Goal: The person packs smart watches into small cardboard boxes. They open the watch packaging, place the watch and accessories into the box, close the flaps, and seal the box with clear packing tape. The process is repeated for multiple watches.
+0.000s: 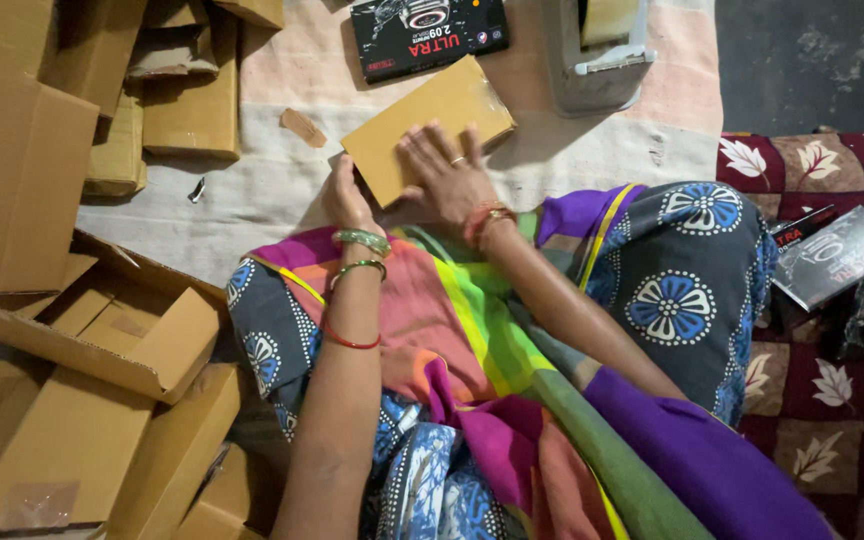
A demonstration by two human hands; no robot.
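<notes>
Here the right hand (449, 172) lies flat on a small brown cardboard box (430, 126), fingers spread and pressing down on its near lower part, a ring on one finger. The box rests on a pale cloth (282, 190) spread over the floor, tilted so one corner points toward the person's lap. The left hand (345, 198) sits just beside the box's lower left edge, touching it near the corner; its fingers are turned away, so I cannot tell whether they are curled or pinching anything. Bangles ring both wrists. Beyond the box, just past its far edge, lies a black printed carton (428, 34), and to the right of that stands a grey tape dispenser (597, 55). A scrap of brown tape (302, 127) lies on the cloth to the box's left. Open cardboard cartons (102, 330) are heaped on the left, and another dark printed carton (837, 255) lies on a maroon leaf-patterned mat (832, 400) at the right.
</notes>
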